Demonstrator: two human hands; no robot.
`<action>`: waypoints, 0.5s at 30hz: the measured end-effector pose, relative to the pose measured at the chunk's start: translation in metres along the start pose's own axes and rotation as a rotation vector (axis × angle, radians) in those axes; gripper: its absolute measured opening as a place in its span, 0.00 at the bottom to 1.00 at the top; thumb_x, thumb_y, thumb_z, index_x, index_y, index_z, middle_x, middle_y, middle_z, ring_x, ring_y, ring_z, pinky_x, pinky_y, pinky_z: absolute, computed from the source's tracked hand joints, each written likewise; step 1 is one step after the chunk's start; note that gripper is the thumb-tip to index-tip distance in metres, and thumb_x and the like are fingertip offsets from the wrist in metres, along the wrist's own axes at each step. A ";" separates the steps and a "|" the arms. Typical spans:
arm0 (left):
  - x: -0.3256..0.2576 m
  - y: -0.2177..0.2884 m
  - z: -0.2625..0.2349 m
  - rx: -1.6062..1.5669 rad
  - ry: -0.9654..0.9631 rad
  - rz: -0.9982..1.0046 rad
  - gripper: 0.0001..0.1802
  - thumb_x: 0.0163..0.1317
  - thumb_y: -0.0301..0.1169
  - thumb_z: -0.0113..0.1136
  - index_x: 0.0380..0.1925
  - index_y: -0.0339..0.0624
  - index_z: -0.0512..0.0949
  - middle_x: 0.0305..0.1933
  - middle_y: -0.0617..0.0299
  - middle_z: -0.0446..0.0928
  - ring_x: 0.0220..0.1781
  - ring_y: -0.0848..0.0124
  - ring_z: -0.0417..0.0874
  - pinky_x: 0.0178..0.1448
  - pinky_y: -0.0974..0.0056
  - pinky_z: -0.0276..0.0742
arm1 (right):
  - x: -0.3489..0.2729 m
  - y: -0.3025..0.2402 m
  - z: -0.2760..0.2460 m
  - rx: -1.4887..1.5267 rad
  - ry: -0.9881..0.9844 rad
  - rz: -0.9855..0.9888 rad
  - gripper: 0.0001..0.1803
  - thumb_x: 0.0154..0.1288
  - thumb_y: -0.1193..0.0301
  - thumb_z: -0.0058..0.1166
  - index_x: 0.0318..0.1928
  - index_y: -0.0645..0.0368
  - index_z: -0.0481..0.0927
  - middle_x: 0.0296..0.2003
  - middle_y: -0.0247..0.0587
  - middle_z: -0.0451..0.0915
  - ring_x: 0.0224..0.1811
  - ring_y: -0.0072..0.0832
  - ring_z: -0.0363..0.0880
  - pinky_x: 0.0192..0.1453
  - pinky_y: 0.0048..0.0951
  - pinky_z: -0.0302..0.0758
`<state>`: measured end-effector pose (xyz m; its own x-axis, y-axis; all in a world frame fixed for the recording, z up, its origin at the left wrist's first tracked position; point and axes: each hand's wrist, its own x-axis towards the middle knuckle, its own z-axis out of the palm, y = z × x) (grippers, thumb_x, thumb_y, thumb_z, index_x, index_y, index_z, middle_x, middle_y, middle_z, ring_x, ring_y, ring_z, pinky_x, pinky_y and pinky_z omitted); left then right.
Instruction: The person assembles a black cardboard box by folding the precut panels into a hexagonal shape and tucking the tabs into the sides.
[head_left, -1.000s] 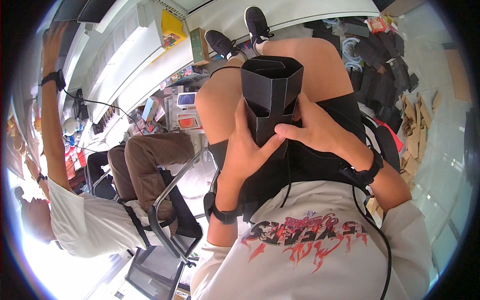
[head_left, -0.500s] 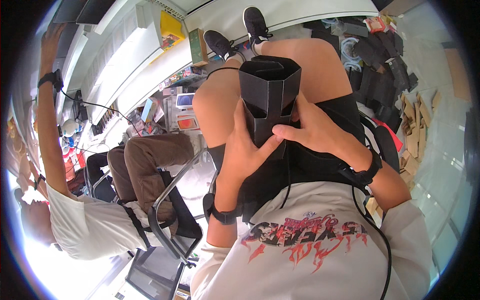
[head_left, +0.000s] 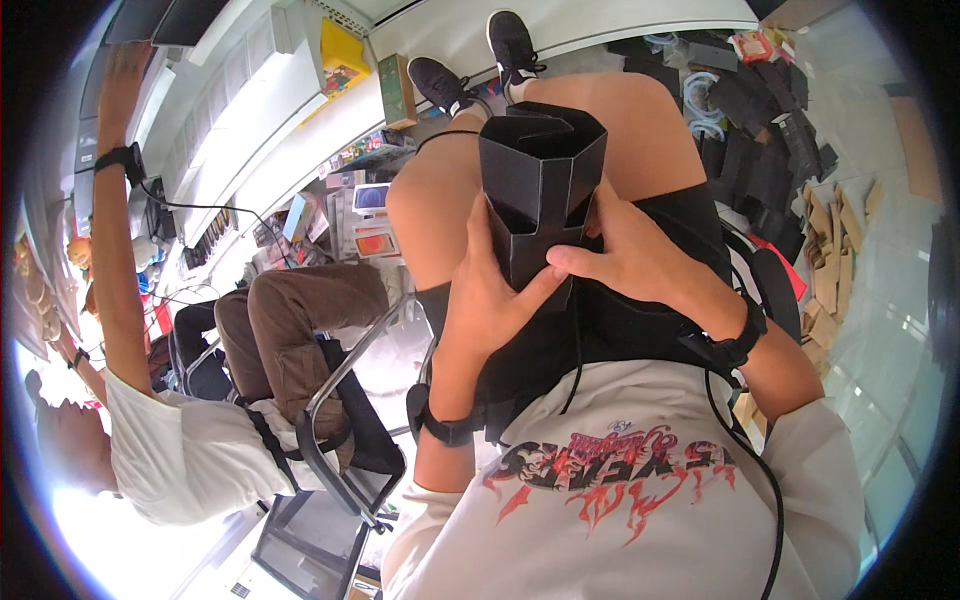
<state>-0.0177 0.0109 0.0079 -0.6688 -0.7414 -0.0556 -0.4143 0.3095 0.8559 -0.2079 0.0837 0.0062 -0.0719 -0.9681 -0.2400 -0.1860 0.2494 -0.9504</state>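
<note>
Tiled floor (head_left: pixel 875 350): littered on the right with black pieces (head_left: pixel 750 170) and brown cardboard strips (head_left: pixel 830 260), well apart from the hands.
Left side: occupied by a seated co-worker (head_left: pixel 190 450), one arm raised.
Black card box (head_left: pixel 553 205): held open end up above the dark shorts (head_left: pixel 630 330), with a fold inside the mouth and a gap midway down.
Left hand (head_left: pixel 490 295): cupped round the lower left wall, thumb laid on the near face.
Right hand (head_left: pixel 632 252): wrapped against the right side, thumb tip just beside the left one.
Hidden fingers: perhaps curled behind; could not tell how tightly.
Crushing: judged likeliest at the gap, if squeezed too hard by both thumbs.
Springing open: possible, if loosened at the folds.
Snagging: less likely, if caught on the black cable (head_left: pixel 778 510).
</note>
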 end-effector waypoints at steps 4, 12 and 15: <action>0.000 -0.001 0.000 -0.021 -0.003 -0.033 0.54 0.54 0.41 0.71 0.70 0.31 0.47 0.61 0.34 0.69 0.61 0.42 0.74 0.61 0.53 0.72 | 0.000 0.003 0.002 -0.002 0.015 -0.012 0.46 0.57 0.47 0.63 0.59 0.72 0.60 0.45 0.64 0.78 0.49 0.55 0.79 0.52 0.41 0.75; 0.001 0.003 -0.003 0.075 0.015 0.003 0.54 0.53 0.42 0.72 0.69 0.31 0.47 0.57 0.35 0.72 0.56 0.43 0.78 0.56 0.54 0.75 | 0.002 0.001 0.002 -0.011 0.003 -0.003 0.46 0.56 0.47 0.63 0.59 0.72 0.61 0.46 0.64 0.78 0.50 0.54 0.79 0.52 0.41 0.75; 0.003 0.002 -0.003 0.048 0.016 -0.011 0.54 0.53 0.43 0.72 0.69 0.31 0.48 0.56 0.35 0.73 0.55 0.43 0.79 0.55 0.54 0.76 | 0.004 0.007 0.004 -0.001 -0.016 0.045 0.46 0.55 0.47 0.64 0.58 0.72 0.61 0.45 0.65 0.78 0.49 0.55 0.79 0.52 0.42 0.75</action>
<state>-0.0187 0.0078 0.0109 -0.6542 -0.7542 -0.0562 -0.4509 0.3293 0.8296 -0.2057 0.0814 -0.0021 -0.0642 -0.9560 -0.2861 -0.1841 0.2931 -0.9382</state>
